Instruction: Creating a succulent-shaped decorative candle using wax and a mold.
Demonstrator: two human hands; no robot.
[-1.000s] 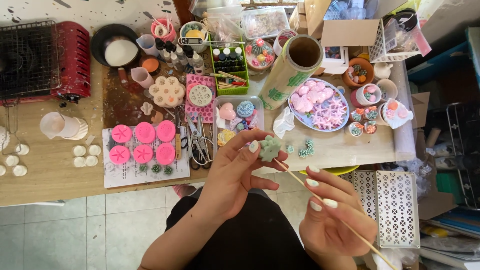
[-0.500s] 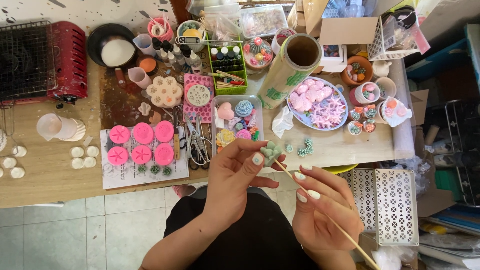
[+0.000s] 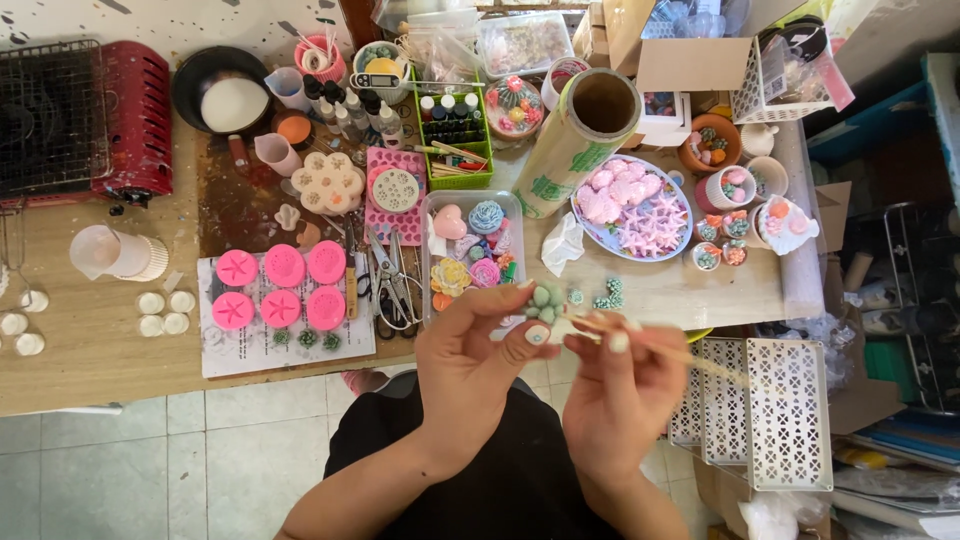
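- My left hand (image 3: 470,365) has the little green succulent-shaped piece (image 3: 545,302) pinched at the fingertips, thumb underneath, so it sits right at the top of that grip.
- My right hand (image 3: 615,385) is closed around a thin wooden skewer (image 3: 660,350). Its near end is right at the green piece, just right of my left thumb, and the rest runs off to the right past my knuckles. It's a bit blurry, so I can't tell if the tip actually touches.
- Both hands are almost touching, held over the front edge of the wooden table (image 3: 100,350).
- Straight beyond my left fingertips is a clear plastic tray (image 3: 437,205) holding a pink heart, a blue swirl, plus yellow and pink flower shapes.
- Beyond my right hand, a round plate (image 3: 592,232) is packed with pink shells and starfish.
- Between that plate and my grip, a few small green bits (image 3: 608,294) lie loose on the table.
- Further out past the clear tray, a green basket (image 3: 484,170) holds small dark bottles.
- Off to the left of my left hand, six pink round moulds (image 3: 283,288) sit on a sheet of paper.
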